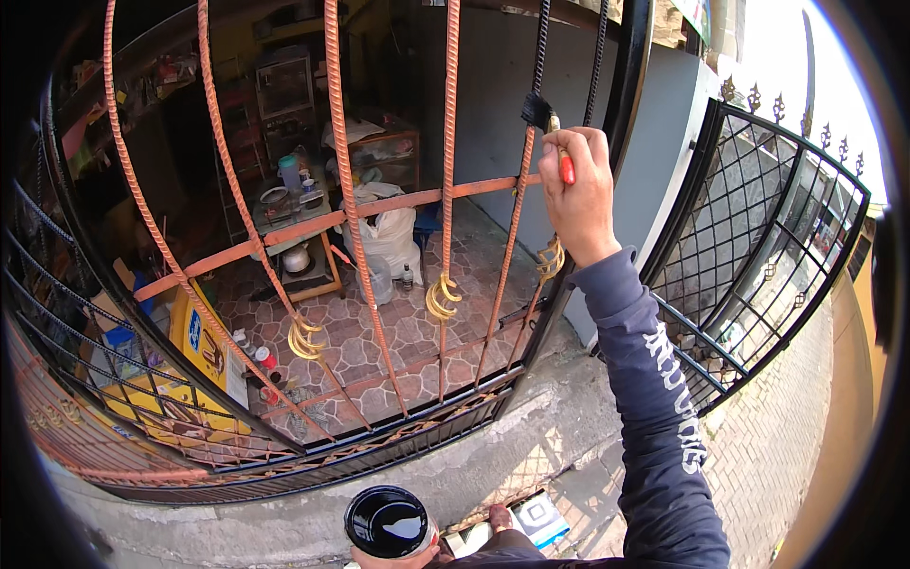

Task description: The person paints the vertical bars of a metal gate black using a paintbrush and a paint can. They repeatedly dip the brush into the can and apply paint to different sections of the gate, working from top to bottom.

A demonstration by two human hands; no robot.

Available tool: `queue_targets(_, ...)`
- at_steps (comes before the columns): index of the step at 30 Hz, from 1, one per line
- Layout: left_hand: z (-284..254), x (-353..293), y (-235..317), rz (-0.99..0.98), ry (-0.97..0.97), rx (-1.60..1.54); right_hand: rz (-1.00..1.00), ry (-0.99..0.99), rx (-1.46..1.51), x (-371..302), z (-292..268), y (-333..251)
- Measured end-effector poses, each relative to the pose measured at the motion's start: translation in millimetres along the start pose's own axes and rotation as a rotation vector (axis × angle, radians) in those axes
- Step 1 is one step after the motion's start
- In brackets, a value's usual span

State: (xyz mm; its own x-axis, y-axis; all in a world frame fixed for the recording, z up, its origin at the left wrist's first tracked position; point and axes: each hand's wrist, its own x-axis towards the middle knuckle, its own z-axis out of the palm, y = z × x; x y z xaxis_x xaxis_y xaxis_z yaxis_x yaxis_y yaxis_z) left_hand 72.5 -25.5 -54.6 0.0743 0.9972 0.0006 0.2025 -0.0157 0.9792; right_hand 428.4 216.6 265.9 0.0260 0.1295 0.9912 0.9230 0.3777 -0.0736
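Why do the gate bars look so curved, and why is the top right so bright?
In the head view, the fisheye lens bends the straight gate bars toward the rim; the sky at the upper right is blown out white by sunlight; the shop interior behind the bars sits in deep shade; the right hand with its paintbrush is sharp.

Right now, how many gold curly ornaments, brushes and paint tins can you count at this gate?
Gold curled metal ornaments: 3
Red-handled paintbrush with black bristles, held in the right hand: 1
Round tin of black paint, held in the left hand: 1
Total: 5
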Motion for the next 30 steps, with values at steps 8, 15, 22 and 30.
queue_targets(8, -40.4, -10.9, -18.1, -0.003, 0.032, -0.178, -0.02, 0.01, -0.083, 7.5, 9.7, -15.6)
queue_targets(15, -59.4, -20.4, -37.4, -0.108, 0.003, -0.091, 0.084, -0.029, -0.032, 0.1, 2.8, -25.5)
queue_targets(22, -66.1, -5.7, -25.3, -0.062, 0.032, -0.523, 0.592, 0.132, 0.064, -277.6, -65.5, 29.3)
queue_targets(30, -71.8, -35.4, -40.4, -0.331, 0.111, -0.74, 1.307, -1.881, -0.407, -729.3, -367.5, -101.7)
